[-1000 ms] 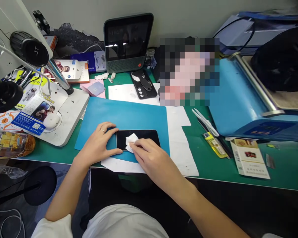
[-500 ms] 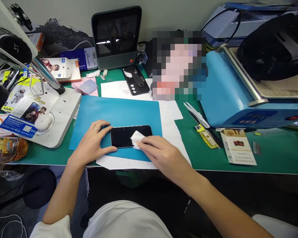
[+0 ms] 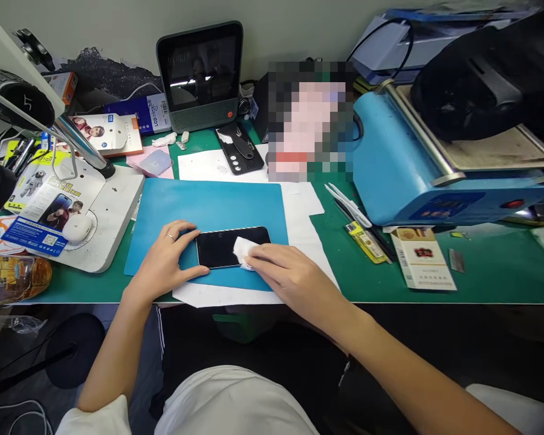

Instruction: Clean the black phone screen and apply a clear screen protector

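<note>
A smartphone (image 3: 215,249) with a dark screen lies face up on a blue mat (image 3: 208,202). At its left end, my left hand (image 3: 165,260) grips the corners between thumb and forefinger, and a ring shows on one finger. My right hand (image 3: 294,275) pinches a folded white tissue (image 3: 243,249) and presses it on the right part of the screen. That hand and the tissue cover the phone's lower right corner. White paper (image 3: 226,296) sticks out from under the mat.
Behind the mat are a black phone back cover (image 3: 240,151) and a smart display (image 3: 199,78). On the right stand a blue machine (image 3: 390,175), white tweezers (image 3: 349,202) and a cigarette box (image 3: 424,258). A white stand base (image 3: 113,241) is at left.
The camera view has shifted a little, so the bench items appear farther left. Both hands keep their places on the phone, and the tissue's folds look slightly different.
</note>
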Demonstrator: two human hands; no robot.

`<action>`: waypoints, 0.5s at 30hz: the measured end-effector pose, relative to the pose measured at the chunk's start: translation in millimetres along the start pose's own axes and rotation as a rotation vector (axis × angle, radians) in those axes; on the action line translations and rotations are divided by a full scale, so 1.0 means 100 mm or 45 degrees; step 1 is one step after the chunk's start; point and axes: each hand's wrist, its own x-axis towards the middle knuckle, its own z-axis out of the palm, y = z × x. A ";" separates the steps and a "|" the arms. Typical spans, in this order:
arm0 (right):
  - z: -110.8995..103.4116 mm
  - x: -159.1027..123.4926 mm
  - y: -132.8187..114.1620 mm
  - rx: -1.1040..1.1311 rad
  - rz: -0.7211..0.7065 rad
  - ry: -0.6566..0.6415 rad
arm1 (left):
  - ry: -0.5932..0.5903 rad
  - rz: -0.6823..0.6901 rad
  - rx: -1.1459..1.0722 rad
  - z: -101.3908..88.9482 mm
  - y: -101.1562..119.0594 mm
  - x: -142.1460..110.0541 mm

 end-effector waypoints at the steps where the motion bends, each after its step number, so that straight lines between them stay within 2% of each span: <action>1: -0.02 -0.02 0.01 -0.031 -0.001 0.006 | 0.001 -0.001 -0.002 0.00 0.00 0.00; 8: 0.14 0.18 -0.11 0.011 -0.076 -0.019 | 0.035 0.012 -0.020 0.00 -0.01 0.01; 15: -0.07 -0.05 0.10 -0.052 -0.019 -0.017 | 0.001 0.000 0.007 0.00 0.00 0.01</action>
